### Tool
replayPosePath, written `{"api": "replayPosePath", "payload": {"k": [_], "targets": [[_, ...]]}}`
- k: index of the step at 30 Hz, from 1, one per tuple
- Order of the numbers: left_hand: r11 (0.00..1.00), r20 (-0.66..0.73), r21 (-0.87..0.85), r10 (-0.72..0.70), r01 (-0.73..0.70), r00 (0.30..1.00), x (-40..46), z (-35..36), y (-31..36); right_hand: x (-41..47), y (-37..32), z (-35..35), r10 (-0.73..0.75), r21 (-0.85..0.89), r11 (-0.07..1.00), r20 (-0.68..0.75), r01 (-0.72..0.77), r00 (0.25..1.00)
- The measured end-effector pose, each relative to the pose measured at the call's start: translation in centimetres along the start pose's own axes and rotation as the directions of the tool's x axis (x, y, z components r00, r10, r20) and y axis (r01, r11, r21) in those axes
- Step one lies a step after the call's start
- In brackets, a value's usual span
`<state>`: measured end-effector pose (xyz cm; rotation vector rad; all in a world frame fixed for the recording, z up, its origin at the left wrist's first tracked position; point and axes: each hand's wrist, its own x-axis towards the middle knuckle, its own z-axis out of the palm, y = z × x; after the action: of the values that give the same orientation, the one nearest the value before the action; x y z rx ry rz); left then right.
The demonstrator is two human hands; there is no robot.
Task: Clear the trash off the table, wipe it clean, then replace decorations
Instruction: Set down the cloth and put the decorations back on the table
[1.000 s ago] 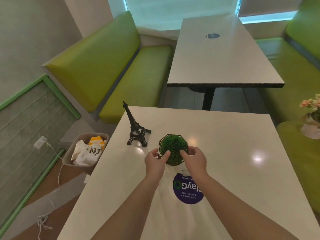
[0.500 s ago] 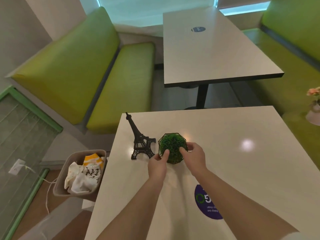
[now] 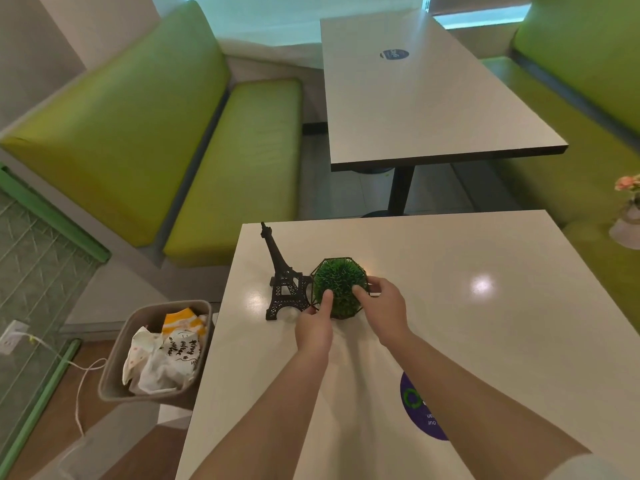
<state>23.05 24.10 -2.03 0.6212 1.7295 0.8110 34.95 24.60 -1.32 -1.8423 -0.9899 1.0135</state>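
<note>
we see both hands on the grass ball point(image 3: 341, 287), a round tuft of bristly green fake grass inside a thin black wire cage of flat geometric facets. it sits on the worktop point(image 3: 467, 341) near the far left corner, just beside the tower model point(image 3: 282, 282); whether cage and tower base touch, we cannot tell. left hand point(image 3: 314, 329): thumb pressed on the ball's near left face, other fingers curled under at the cage's lower left edge. right hand point(image 3: 382, 310): thumb on the near right face, fingers wrapped round the right side of the cage. so the ball is gripped between the two.

tower model: dark, lattice-work, four splayed legs, tapering to a thin spire, upright, close to the left edge.

worktop: pale, smooth, glossy, with round light reflections. a round purple sticker point(image 3: 420, 410) lies flat toward the near edge, partly hidden by the right forearm.

on the floor off the left edge, a grey-brown bin point(image 3: 114, 375) with rounded corners holds crumpled white and yellow paper wrappers point(image 3: 166, 355).
</note>
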Motion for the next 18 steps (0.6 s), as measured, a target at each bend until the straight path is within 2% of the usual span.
{"api": "replayPosePath", "payload": {"k": [11,18], "targets": [[0.999,0.011,0.042,0.022,-0.023,1.0,-0.7,-0.2,-0.4,-1.0,-0.2,-1.1,0.028,-0.04,0.999,0.048,-0.026,0.998],[0.989,0.047,0.132,0.06,-0.066,0.997,-5.3,2.0,0.3,-3.7,-0.6,-6.7,-0.037,-0.134,0.99,-0.004,0.036,0.999]]}}
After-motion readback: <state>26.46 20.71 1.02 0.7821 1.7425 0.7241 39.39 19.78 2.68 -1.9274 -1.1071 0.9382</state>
